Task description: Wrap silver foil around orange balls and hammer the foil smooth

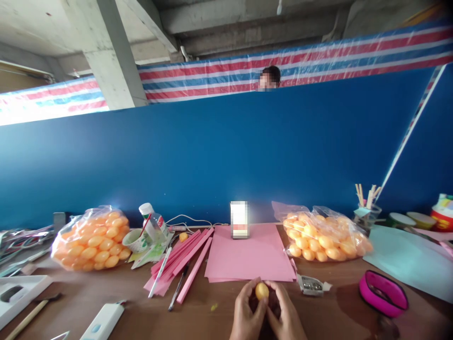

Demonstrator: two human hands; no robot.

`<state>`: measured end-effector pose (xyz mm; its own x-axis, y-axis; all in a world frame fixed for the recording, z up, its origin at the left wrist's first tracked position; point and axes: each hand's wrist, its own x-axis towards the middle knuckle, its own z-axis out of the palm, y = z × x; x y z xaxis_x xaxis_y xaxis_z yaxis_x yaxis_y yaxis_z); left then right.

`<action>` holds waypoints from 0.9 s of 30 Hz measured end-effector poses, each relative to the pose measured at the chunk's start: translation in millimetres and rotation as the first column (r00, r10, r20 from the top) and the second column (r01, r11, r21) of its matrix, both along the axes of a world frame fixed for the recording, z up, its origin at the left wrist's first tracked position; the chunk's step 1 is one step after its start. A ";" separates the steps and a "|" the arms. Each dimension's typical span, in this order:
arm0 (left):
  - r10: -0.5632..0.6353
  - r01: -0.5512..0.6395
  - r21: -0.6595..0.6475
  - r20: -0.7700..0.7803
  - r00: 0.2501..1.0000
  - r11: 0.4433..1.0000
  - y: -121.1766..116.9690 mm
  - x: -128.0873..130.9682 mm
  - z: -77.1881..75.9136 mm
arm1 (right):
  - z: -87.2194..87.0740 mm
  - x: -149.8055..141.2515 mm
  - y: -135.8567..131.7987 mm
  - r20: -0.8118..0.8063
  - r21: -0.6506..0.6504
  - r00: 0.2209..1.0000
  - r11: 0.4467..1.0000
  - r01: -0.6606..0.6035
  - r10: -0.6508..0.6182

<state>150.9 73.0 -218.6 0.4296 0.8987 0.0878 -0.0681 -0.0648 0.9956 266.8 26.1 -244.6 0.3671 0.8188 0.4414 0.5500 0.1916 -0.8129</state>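
Both hands meet at the front of the brown table, around a small orange-yellow ball (262,291). My left hand (247,307) presses its thumb against the ball from below, with its fingers curled at the left. On the other side my right hand (283,307) closes in, its thumb beside the left one and its fingers bent toward the ball. The undersides of both hands' grips are hidden. Just beyond the fingertips lie stacked pink paper sheets (247,259), with a lit phone (239,219) standing on their far edge.
Clear bags of orange balls stand left (95,241) and right (318,238). Folded pink strips (187,255), a black pen (179,288), a paper cup (134,241) and a bottle (154,224) sit left of the paper. A magenta pouch (384,293) is right. A blue partition (212,156) rises behind.
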 end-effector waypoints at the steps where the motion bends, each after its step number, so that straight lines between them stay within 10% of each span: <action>1: -0.003 0.003 0.001 0.002 1.000 1.000 0.3 -0.1 -1.1 | -0.9 0.0 0.4 0.005 0.003 1.000 1.000 0.009 -0.009; 27: 0.007 0.007 -0.118 0.113 0.994 0.993 3.5 3.6 -6.2 | -4.6 2.2 -0.8 0.066 -0.001 0.996 0.999 -0.055 0.055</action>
